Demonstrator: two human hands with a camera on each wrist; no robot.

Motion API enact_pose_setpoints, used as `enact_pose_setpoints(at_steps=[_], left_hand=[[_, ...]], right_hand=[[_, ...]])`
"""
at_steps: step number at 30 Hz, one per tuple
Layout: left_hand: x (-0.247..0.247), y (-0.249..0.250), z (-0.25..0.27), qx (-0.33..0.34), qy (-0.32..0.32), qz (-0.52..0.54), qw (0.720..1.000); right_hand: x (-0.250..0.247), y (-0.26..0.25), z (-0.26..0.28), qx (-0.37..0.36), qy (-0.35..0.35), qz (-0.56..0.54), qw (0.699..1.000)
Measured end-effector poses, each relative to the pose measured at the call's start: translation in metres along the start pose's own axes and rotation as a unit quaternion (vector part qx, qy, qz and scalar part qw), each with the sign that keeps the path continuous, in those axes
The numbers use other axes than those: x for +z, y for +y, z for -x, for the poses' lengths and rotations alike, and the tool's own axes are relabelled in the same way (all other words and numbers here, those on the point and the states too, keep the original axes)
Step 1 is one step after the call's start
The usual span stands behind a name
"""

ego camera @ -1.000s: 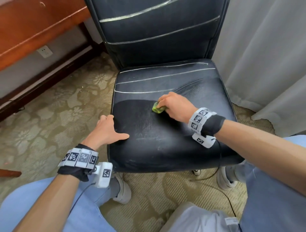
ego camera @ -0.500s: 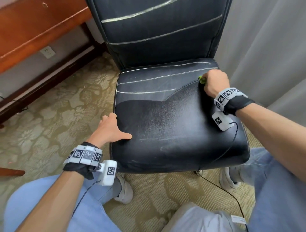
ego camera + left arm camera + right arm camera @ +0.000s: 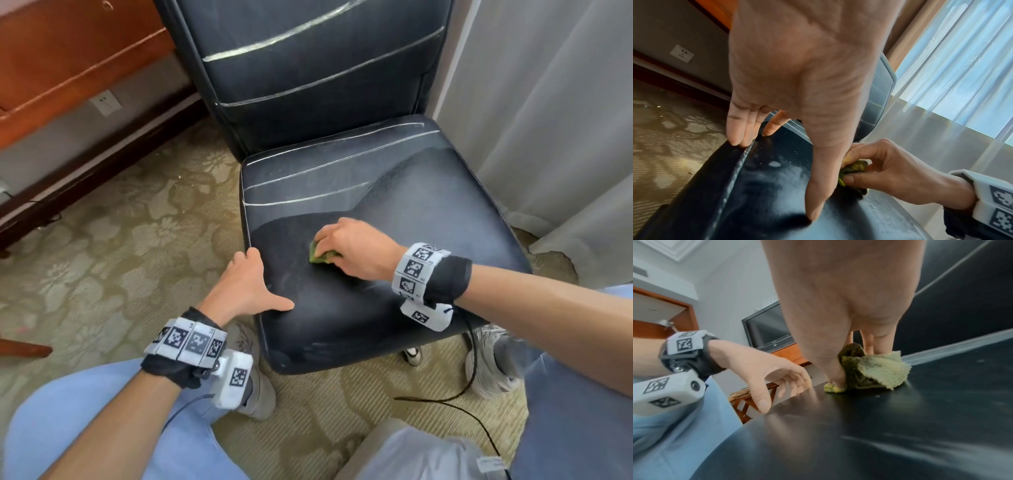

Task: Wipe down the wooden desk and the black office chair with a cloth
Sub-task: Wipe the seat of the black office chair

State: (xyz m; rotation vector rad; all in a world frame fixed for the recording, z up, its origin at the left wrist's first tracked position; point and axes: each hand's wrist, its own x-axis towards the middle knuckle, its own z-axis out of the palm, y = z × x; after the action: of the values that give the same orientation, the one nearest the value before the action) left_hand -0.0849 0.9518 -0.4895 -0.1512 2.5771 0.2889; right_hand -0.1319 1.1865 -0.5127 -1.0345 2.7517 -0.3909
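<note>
The black office chair (image 3: 394, 212) stands before me, its seat dusty grey at the back and darker toward the front. My right hand (image 3: 352, 248) grips a crumpled green cloth (image 3: 322, 255) and presses it on the seat's left-middle part. The cloth (image 3: 875, 371) shows bunched under the fingers in the right wrist view, and again as a green cloth (image 3: 854, 168) in the left wrist view. My left hand (image 3: 248, 287) rests on the seat's left front edge, fingers over the side seam, thumb spread flat on the seat. The wooden desk (image 3: 68, 65) is at upper left.
Patterned carpet (image 3: 120, 260) covers the floor to the left. Grey curtains (image 3: 548, 120) hang close on the chair's right. A wall socket (image 3: 106, 102) sits under the desk. My knees and shoes (image 3: 486, 363) are just in front of the seat, with a black cable (image 3: 472, 387) trailing there.
My right hand swept the cloth from the seat's middle to its far right back, then returned leftward to the middle-left. The left hand stayed on the seat's edge.
</note>
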Motion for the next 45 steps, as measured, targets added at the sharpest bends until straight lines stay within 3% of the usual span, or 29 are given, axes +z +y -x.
enact_pose_setpoints(at_steps=[2, 5, 9, 13, 18, 24, 28, 31, 35, 38, 42, 45], left_hand=[[0.003, -0.004, 0.005, 0.011, -0.004, 0.018, 1.0], [0.008, -0.009, 0.012, 0.033, -0.006, 0.043, 0.999], [0.013, -0.012, 0.019, 0.064, -0.01, 0.068, 0.996], [0.013, -0.02, 0.018, 0.055, 0.017, 0.087, 0.995], [0.012, -0.035, 0.008, 0.018, 0.074, 0.088, 0.993], [0.017, -0.05, -0.003, -0.017, 0.067, 0.086, 0.994], [0.021, -0.046, -0.006, -0.015, 0.068, 0.083, 0.994], [0.023, -0.04, -0.006, -0.012, 0.065, 0.083, 0.994], [0.021, -0.037, -0.006, -0.015, 0.068, 0.077, 0.995], [0.02, -0.038, -0.006, -0.023, 0.067, 0.08, 0.994], [0.018, -0.038, -0.008, -0.02, 0.07, 0.085, 0.994], [0.018, -0.036, -0.009, -0.009, 0.073, 0.087, 0.993]], right_hand=[[0.0, -0.004, -0.004, 0.007, -0.011, 0.008, 1.0], [-0.016, 0.022, -0.013, 0.096, 0.021, 0.031, 0.995], [-0.045, 0.09, -0.021, 0.246, 0.106, 0.056, 0.962], [-0.045, 0.122, -0.037, 0.309, 0.143, 0.022, 0.94], [-0.032, 0.097, -0.062, 0.277, 0.145, 0.011, 0.95], [0.005, 0.006, -0.065, 0.107, 0.083, -0.008, 0.991], [0.034, -0.066, -0.042, 0.001, 0.018, -0.001, 1.0], [0.037, -0.079, -0.028, -0.036, -0.019, -0.007, 0.999], [0.022, -0.05, -0.033, 0.007, 0.013, -0.006, 1.0], [0.001, 0.001, -0.039, 0.108, 0.058, 0.004, 0.992], [-0.028, 0.075, -0.039, 0.247, 0.122, 0.031, 0.961], [-0.029, 0.09, -0.044, 0.259, 0.127, 0.037, 0.957]])
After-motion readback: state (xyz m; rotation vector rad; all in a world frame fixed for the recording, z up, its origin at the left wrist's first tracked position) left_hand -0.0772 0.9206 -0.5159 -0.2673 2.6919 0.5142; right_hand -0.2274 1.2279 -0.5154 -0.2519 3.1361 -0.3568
